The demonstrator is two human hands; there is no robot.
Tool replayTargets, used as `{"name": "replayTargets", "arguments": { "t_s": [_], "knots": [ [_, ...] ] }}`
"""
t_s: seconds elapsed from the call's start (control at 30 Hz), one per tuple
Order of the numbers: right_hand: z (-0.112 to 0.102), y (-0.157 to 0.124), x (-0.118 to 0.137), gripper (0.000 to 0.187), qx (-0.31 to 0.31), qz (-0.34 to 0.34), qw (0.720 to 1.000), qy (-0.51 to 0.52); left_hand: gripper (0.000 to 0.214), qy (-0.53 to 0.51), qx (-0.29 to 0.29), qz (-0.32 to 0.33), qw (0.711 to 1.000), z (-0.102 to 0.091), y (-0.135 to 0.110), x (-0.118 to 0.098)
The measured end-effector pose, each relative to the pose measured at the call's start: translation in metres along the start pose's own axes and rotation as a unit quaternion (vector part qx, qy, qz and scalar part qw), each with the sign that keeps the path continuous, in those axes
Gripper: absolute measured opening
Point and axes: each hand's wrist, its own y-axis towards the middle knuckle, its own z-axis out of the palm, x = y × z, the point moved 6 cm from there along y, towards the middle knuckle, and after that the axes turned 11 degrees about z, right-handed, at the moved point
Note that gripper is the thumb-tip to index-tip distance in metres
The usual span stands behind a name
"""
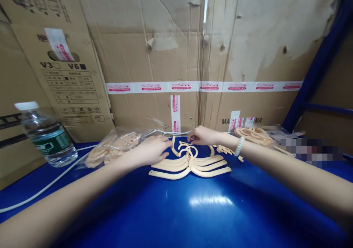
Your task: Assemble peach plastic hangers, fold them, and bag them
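Several cream plastic hangers (190, 165) lie stacked on the blue table (209, 211), hooks pointing away from me. My left hand (153, 149) rests on the stack's left side, fingers curled onto the hook ends. My right hand (202, 135), with a bead bracelet on its wrist, reaches from the right. Its fingers pinch at the hooks of the top hangers. More loose hangers (224, 149) lie under my right wrist.
A clear bag of hangers (113, 147) lies to the left, another bag (255, 135) to the right. A water bottle (45, 135) stands at far left beside a white cable (41, 190). Cardboard boxes (171, 57) wall the back. A blue rack post (317, 64) rises at right.
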Motion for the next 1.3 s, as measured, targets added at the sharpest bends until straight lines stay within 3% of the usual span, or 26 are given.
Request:
{"name": "replayTargets", "arguments": {
  "t_s": [0.13, 0.27, 0.47, 0.57, 0.67, 0.77, 0.97, 1.03, 1.17, 1.23, 1.3],
  "knots": [
    [0.020, 0.027, -0.005, 0.023, 0.048, -0.008, 0.999, -0.013, 0.026, -0.040, 0.028, 0.026, 0.998, 0.019, 0.015, 0.014],
    [0.027, 0.036, -0.010, 0.027, 0.048, 0.011, 0.999, 0.004, 0.025, -0.074, 0.034, 0.059, 0.995, 0.027, 0.025, 0.014],
    [0.025, 0.036, -0.022, 0.029, 0.007, 0.055, 0.993, 0.109, 0.018, -0.093, 0.010, 0.077, 0.993, 0.030, 0.031, 0.017],
    [0.014, 0.028, -0.033, 0.028, -0.046, 0.094, 0.974, 0.202, 0.014, -0.084, -0.049, 0.058, 0.994, 0.024, 0.026, 0.017],
    [-0.001, 0.009, -0.040, 0.023, -0.111, 0.137, 0.931, 0.320, 0.008, -0.072, -0.148, 0.017, 0.986, 0.011, 0.011, 0.009],
    [-0.012, -0.024, -0.037, 0.022, -0.163, 0.164, 0.863, 0.450, 0.018, -0.096, -0.229, 0.000, 0.969, 0.000, -0.012, -0.014],
    [0.001, -0.097, 0.009, 0.024, -0.156, 0.179, 0.739, 0.631, 0.024, -0.208, -0.324, -0.005, 0.923, -0.012, -0.049, -0.073],
    [0.012, -0.113, 0.025, 0.024, -0.141, 0.190, 0.702, 0.672, 0.021, -0.325, -0.342, -0.035, 0.881, -0.009, -0.053, -0.080],
    [0.033, -0.124, 0.047, 0.017, -0.106, 0.176, 0.603, 0.771, 0.008, -0.495, -0.345, -0.127, 0.788, 0.005, -0.053, -0.081],
    [0.038, -0.124, 0.055, 0.015, -0.087, 0.155, 0.582, 0.794, 0.002, -0.545, -0.330, -0.169, 0.752, 0.013, -0.052, -0.080],
    [0.043, -0.124, 0.061, 0.017, -0.064, 0.140, 0.571, 0.807, 0.012, -0.595, -0.321, -0.192, 0.711, 0.021, -0.052, -0.081]
  ]
}}
